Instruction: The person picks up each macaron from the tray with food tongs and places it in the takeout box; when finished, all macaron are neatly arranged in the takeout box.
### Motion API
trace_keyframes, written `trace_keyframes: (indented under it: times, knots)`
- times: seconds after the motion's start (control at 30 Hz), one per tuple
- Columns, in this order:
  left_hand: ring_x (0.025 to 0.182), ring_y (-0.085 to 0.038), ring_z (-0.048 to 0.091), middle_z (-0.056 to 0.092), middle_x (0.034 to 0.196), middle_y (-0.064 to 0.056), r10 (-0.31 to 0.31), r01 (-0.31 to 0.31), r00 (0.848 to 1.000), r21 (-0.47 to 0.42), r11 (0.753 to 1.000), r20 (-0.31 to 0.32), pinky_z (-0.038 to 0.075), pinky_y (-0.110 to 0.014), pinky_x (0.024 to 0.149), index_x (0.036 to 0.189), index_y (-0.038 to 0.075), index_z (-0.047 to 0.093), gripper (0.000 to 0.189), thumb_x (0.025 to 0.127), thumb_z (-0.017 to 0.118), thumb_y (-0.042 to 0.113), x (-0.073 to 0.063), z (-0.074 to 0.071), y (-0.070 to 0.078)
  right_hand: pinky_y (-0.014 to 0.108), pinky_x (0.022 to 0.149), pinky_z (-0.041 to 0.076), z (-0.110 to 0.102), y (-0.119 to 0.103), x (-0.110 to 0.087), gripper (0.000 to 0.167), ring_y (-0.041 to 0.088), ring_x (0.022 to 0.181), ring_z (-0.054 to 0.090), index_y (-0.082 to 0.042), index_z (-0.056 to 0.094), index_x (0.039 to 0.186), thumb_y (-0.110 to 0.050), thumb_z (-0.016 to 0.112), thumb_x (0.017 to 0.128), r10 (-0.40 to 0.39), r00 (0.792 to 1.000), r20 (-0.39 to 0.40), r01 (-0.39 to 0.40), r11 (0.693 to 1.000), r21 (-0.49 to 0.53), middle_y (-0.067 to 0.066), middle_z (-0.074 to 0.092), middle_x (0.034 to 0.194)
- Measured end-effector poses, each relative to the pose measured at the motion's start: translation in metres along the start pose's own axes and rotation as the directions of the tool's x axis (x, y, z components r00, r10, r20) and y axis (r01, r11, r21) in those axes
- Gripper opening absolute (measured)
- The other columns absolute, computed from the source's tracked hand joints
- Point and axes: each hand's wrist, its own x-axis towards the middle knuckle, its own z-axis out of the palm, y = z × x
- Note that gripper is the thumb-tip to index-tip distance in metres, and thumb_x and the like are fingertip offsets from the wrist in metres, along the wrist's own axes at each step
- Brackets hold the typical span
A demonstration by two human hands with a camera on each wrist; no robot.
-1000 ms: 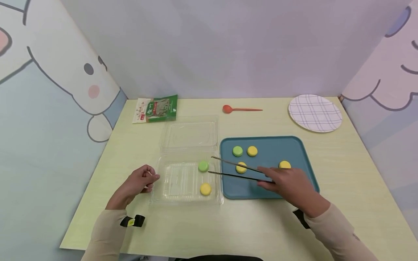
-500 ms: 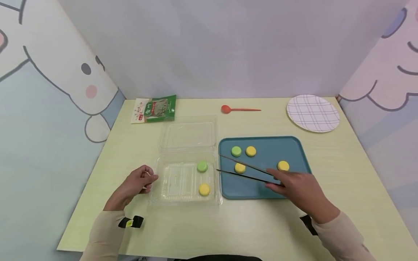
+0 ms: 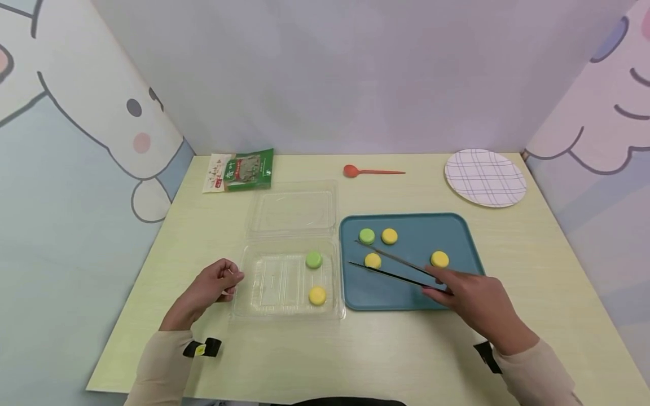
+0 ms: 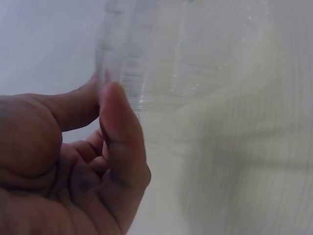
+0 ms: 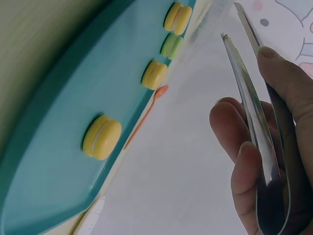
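My right hand (image 3: 472, 299) holds metal tongs (image 5: 261, 127) over the blue tray (image 3: 406, 299), their tips apart with nothing between them. On the tray lie a green macaron (image 3: 367, 235) and three yellow ones: one yellow macaron (image 3: 389, 235) beside the green, one (image 3: 373, 260) under the tongs in the head view, one (image 5: 102, 137) nearer my right hand. Thumb and forefinger of my left hand (image 3: 210, 287) pinch the left rim of a clear plastic container (image 4: 146, 73). Inside this container are a green macaron (image 3: 313, 259) and a yellow macaron (image 3: 317, 295) along its right side.
The container's clear lid (image 3: 293, 210) lies folded back behind it. Along the rear of the table are a green-and-white food packet (image 3: 240, 171), a red spoon (image 3: 373, 171) and a checked oval plate (image 3: 485, 177). Walls (image 3: 325, 79) border the table at the back and sides.
My right hand has drawn the tongs rightward, from the container's right edge to over the tray. The left hand stays at the container's rim, and the macarons keep their places.
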Motion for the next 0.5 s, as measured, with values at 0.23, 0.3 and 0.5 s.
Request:
trace_keyframes:
  times: [0.23,0.3,0.5]
  knots:
    - [0.073,-0.018,0.055,0.054,0.082,-0.007,0.026,-0.026,1.000,-0.021,0.999,0.007,0.054,-0.032,0.066,0.110,-0.001,0.051,0.024,0.104,0.059,0.021,-0.001,-0.003,-0.004,0.023,0.035,0.032,-0.001,0.003,-0.007,0.060,0.006,0.049,0.058,-0.016,0.074,0.108,-0.064,0.038,0.101,0.014,1.000,-0.009,-0.014,1.000,-0.007,-0.004,0.069,0.067]
    - [0.073,-0.018,0.056,0.054,0.084,-0.007,0.032,-0.031,0.999,-0.032,0.999,0.020,0.054,-0.032,0.067,0.111,-0.001,0.051,0.026,0.105,0.058,0.023,-0.001,-0.004,-0.005,0.024,0.035,0.031,-0.002,0.004,-0.009,0.060,0.006,0.049,0.059,-0.016,0.074,0.108,-0.064,0.038,0.101,0.020,1.000,-0.009,-0.020,1.000,-0.013,-0.005,0.069,0.067]
    - [0.079,-0.018,0.055,0.052,0.087,-0.008,0.043,-0.041,0.998,-0.050,0.998,0.041,0.054,-0.032,0.069,0.113,-0.003,0.050,0.026,0.106,0.054,0.022,0.000,-0.006,-0.008,0.024,0.034,0.029,-0.002,0.005,-0.013,0.062,0.006,0.048,0.057,-0.015,0.074,0.107,-0.065,0.037,0.101,0.042,0.999,0.008,-0.041,0.999,-0.017,-0.004,0.067,0.066]
